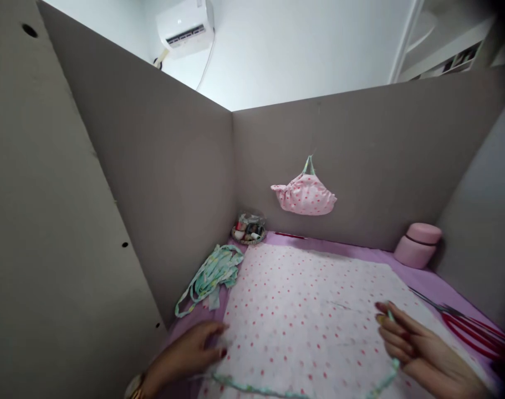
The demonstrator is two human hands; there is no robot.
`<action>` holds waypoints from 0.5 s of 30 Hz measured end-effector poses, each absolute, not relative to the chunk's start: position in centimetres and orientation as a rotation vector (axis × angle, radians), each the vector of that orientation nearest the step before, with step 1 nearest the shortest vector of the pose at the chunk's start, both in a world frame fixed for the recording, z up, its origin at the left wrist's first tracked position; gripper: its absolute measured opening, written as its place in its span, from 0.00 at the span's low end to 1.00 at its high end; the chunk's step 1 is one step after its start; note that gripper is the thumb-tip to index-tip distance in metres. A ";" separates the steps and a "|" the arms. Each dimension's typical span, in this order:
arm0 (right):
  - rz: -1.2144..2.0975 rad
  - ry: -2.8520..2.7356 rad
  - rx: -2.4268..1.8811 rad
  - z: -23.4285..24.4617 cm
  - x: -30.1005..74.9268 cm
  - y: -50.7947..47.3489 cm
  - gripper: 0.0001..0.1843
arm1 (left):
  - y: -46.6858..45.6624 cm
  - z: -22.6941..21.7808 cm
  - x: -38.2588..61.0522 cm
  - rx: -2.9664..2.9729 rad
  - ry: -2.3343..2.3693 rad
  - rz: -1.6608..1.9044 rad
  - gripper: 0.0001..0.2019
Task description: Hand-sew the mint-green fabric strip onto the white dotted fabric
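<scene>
White cloth with pink dots (302,310) lies flat in front of me. At its left edge is my left hand (194,349), thumb and fingers apart, with nothing visible between them. My right hand (422,346), above the cloth's right part, is closed on a narrow green patterned fabric strip (256,388). One end pokes up between its thumb and fingers; the rest hangs below the hand and runs along the bottom of the view to beneath my left hand. Part of the strip is cut off by the frame's lower edge.
Green fabric ties (217,271) are heaped at the left. Behind them stands a small basket (248,239) of items. Red-handled scissors (468,327) and a pink container (418,246) are at the right. A dotted pouch (306,197) hangs on the grey partition (360,149).
</scene>
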State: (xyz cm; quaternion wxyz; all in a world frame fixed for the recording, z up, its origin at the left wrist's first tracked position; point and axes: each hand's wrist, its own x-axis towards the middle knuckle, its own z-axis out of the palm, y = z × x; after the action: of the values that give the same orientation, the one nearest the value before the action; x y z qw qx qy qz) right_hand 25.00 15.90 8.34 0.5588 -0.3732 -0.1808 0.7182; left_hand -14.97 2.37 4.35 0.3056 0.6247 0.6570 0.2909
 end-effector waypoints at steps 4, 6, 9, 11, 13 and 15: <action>2.003 -0.383 -0.989 7.1 19.0 13.4 0.14 | 8.7 5.2 -14.8 1.666 2.042 0.931 0.13; 2.074 -0.381 -0.985 6.3 16.7 12.4 0.18 | 11.3 5.3 -14.7 1.654 2.165 0.979 0.14; 2.151 -0.391 -0.993 5.3 14.6 11.3 0.19 | 13.0 5.8 -14.9 1.669 2.238 1.022 0.13; 2.179 -0.411 -0.991 4.8 13.8 10.9 0.17 | 12.6 6.3 -14.5 1.698 2.243 1.072 0.11; 2.161 -0.466 -0.975 4.6 12.7 10.5 0.18 | 11.1 6.6 -13.1 1.734 2.229 1.131 0.11; 2.089 -0.557 -0.949 4.6 11.1 10.1 0.22 | 9.2 6.5 -10.5 1.812 2.157 1.154 0.14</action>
State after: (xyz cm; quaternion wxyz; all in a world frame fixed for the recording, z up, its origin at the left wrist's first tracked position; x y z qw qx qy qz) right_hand 11.15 10.11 4.65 0.3805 -0.3718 -0.2182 0.8182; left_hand -10.52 9.17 6.54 0.0485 0.5945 0.7077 0.3787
